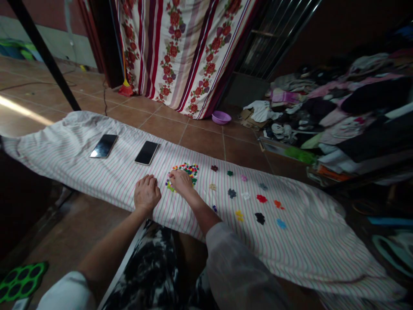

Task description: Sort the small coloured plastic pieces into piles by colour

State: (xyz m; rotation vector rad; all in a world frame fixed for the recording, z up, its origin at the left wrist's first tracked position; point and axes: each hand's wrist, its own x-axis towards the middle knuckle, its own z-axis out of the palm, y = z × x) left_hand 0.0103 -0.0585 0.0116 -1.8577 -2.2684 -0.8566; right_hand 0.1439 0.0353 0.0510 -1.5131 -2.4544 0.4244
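Note:
My left hand (pixel 147 193) rests on the striped cloth with its fingers curled under, and whether anything is inside cannot be seen. My right hand (pixel 181 181) is over a pile of small mixed-colour pieces (pixel 192 171), its fingers pinched together on something too small to make out. To the right of the pile lie several small single-colour heaps, among them a red heap (pixel 261 198), a black heap (pixel 260 218), a yellow heap (pixel 239 215), a blue heap (pixel 281 223) and an orange heap (pixel 278 204).
Two phones, one at the left (pixel 104 146) and one nearer my hands (pixel 146 153), lie on the striped cloth (pixel 309 241). Beyond are a floral curtain (pixel 174 51), a purple basin (pixel 221 117), a red broom (pixel 125 89) and piled clothes (pixel 322 103).

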